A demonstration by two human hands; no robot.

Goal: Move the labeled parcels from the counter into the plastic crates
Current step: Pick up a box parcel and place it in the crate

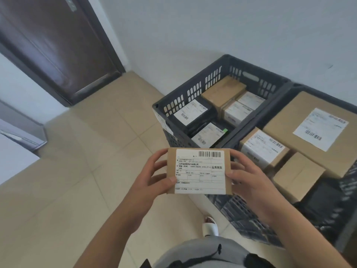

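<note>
Cardboard parcel (pixel 199 171) is being gripped widthwise by left hand (pixel 154 176) and right hand (pixel 245 176), crates (pixel 193 97) lying just beyond them

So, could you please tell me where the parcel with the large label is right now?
The parcel is low in the centre of the head view, label up, held between the left hand and the right hand, just in front of the near corner of the left crate.
</note>
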